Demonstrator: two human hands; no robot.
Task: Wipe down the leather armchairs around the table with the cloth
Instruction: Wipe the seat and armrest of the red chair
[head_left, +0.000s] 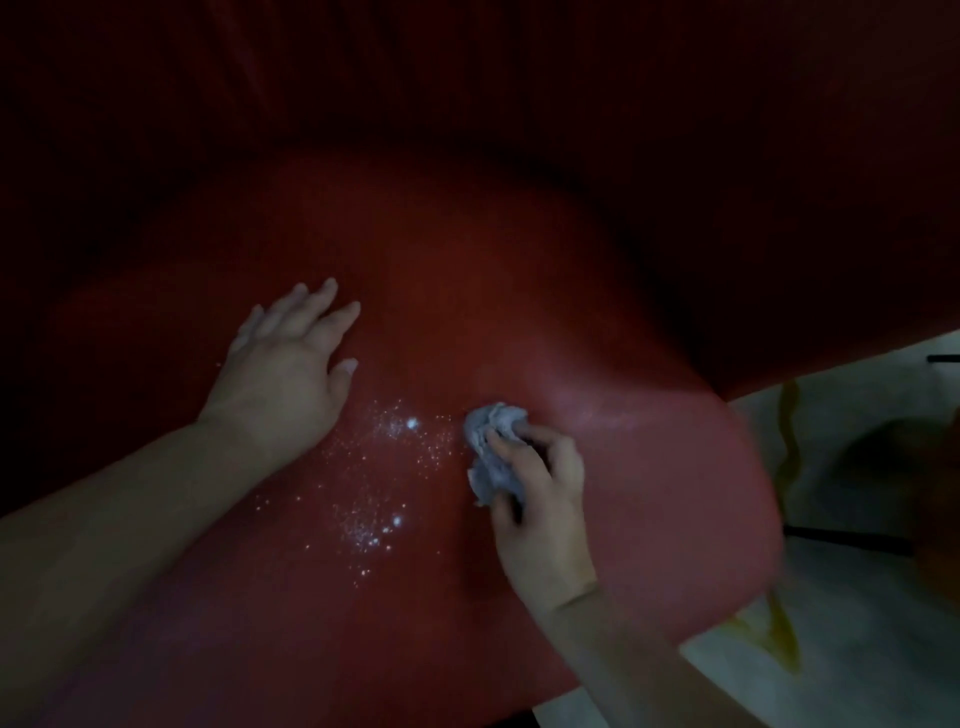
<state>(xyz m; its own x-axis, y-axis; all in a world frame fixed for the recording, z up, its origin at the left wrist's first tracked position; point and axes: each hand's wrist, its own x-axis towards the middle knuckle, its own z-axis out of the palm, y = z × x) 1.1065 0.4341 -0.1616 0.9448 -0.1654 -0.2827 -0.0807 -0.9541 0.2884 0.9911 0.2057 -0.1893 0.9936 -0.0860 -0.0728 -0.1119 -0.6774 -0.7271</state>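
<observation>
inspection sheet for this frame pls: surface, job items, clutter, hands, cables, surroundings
Surface: red leather armchair seat, glossy, dimly lit.
Job's things: crumpled grey cloth pressed on the seat; white speckled droplets or residue left of it, unwiped.
Clutter: nothing seen on the seat.
Hands: right hand gripping the cloth; left hand flat on the leather, fingers spread, empty.
Cables: thin dark line on the floor at right; cable or chair leg, cannot tell.
Surroundings: pale floor with yellow streaks; dark red backrest behind.
</observation>
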